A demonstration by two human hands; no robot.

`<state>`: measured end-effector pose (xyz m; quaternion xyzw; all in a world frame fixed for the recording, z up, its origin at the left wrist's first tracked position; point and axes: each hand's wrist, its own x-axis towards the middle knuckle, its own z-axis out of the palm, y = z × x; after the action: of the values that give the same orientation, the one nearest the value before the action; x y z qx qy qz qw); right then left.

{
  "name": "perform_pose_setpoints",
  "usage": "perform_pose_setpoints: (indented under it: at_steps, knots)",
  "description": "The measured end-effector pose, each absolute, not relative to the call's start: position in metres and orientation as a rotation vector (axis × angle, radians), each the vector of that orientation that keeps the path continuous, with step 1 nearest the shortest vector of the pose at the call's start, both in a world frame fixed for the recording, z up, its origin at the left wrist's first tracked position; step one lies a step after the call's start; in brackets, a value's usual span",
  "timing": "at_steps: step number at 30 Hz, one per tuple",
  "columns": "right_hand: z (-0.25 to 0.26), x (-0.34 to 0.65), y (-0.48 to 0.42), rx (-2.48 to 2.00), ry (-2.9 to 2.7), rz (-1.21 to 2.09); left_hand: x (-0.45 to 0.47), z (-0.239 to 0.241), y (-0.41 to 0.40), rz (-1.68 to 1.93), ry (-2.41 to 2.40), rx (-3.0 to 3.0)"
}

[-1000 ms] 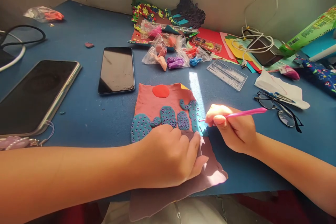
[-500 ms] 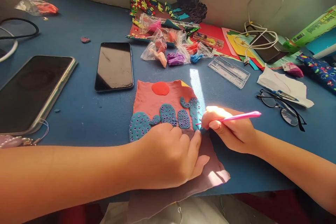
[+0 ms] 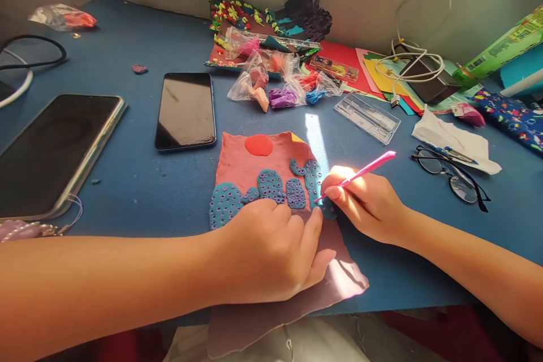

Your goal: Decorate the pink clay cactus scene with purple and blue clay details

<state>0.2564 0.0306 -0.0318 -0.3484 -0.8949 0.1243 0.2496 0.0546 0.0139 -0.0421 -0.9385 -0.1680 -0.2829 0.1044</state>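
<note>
pink thin plastic sculpting tool (image 3: 360, 172) pinched in right hand (image 3: 365, 203) fingertips, tip touching blue dotted clay cactus (image 3: 314, 181) on flat pink clay slab (image 3: 254, 167). left hand (image 3: 271, 251) curled loosely, pressing down the slab's lower part.

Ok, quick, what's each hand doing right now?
Left hand: fingers bent, resting on the clay sheet, gripping nothing.
Right hand: closed on the tool, tip at the cactus.
</note>
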Motion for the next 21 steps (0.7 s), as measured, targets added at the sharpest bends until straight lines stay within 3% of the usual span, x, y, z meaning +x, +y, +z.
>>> perform_pose_setpoints:
  at_steps: [21]
  knots:
    - [-0.0381, 0.2599, 0.0285, -0.843, -2.48, 0.192, 0.0548, -0.0415, 0.0151, -0.823, -0.531, -2.747]
